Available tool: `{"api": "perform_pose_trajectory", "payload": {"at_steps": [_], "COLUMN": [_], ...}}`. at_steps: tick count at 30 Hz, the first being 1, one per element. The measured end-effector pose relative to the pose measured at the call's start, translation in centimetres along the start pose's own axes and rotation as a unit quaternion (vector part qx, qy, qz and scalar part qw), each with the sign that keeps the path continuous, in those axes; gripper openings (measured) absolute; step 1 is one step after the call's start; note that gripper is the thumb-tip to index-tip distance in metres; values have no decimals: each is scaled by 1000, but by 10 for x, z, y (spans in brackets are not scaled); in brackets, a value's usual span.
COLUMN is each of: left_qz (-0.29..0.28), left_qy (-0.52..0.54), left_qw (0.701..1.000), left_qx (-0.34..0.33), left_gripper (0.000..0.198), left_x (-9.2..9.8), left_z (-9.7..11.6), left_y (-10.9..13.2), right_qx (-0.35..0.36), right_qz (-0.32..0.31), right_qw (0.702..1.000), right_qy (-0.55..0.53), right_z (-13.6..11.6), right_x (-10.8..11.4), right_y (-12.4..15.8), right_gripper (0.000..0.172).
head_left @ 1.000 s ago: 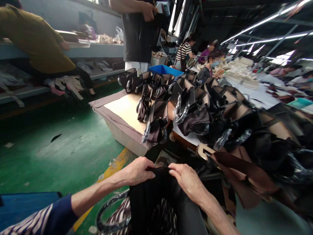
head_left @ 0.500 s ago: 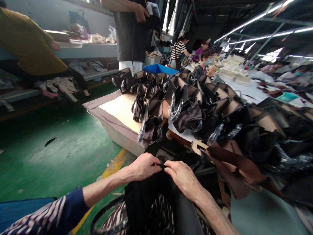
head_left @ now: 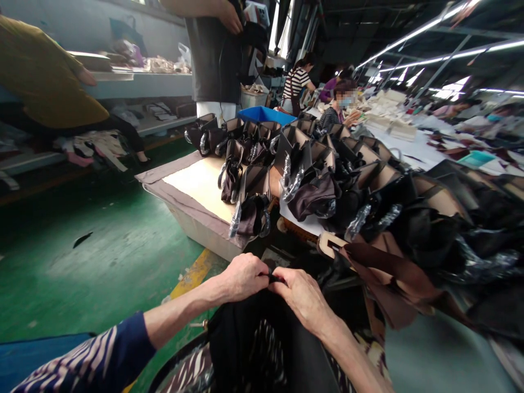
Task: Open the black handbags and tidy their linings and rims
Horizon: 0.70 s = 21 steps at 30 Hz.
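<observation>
My left hand (head_left: 242,277) and my right hand (head_left: 301,297) meet at the top edge of a black fabric piece (head_left: 262,338) on my lap, both pinched closed on that edge, fingertips almost touching. Under the fabric lies a zebra-striped bag (head_left: 192,371) with a dark handle. Just beyond my hands a brown bag (head_left: 393,273) with a pale buckle (head_left: 329,244) lies on its side.
A table (head_left: 196,185) ahead carries several dark brown handbags (head_left: 303,180) with plastic-wrapped handles. A person in dark clothes (head_left: 216,54) stands behind it. Another person in an olive top (head_left: 45,76) leans on shelves at left. Seated workers (head_left: 339,103) are farther back. Green floor (head_left: 102,245) spreads left.
My two hands have drawn together along the black fabric's top edge, closing the gap between them. The view has shifted slightly to the right.
</observation>
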<state>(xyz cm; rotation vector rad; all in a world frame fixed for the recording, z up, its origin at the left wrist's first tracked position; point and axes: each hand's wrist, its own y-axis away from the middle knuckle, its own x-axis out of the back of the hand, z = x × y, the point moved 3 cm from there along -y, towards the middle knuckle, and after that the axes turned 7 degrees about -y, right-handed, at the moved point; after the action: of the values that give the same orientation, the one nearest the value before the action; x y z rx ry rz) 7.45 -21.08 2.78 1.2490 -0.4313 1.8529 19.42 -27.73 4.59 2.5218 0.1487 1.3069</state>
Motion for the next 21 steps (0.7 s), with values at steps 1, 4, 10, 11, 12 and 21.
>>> {"api": "perform_pose_trajectory", "payload": {"at_steps": [1,4,10,11,12,21], "left_qz": [0,-9,-44,-47,-50,18], "left_qy": [4,30,110,137,168,296], "left_qw": [1000,999,993,989,984,954], "left_qx": [-2,-16,-8,1,7,47], "left_gripper": [23,23,22,22,25,29], "left_x": [-1,0,10,14,18,46], "left_z": [0,2,3,3,3,-9], "left_y": [0,0,14,20,25,12], "right_qx": [-2,1,22,19,10,-66], "right_qz": [5,0,-23,-20,-8,162], "right_qw": [1000,1000,999,999,1000,983], "right_qy": [-1,-30,17,24,28,55], "right_z": [0,-2,-9,-8,-7,-7], "right_x": [0,-3,-2,3,9,77], "right_y": [0,2,3,2,1,-2], "right_gripper": [12,15,24,24,24,20]}}
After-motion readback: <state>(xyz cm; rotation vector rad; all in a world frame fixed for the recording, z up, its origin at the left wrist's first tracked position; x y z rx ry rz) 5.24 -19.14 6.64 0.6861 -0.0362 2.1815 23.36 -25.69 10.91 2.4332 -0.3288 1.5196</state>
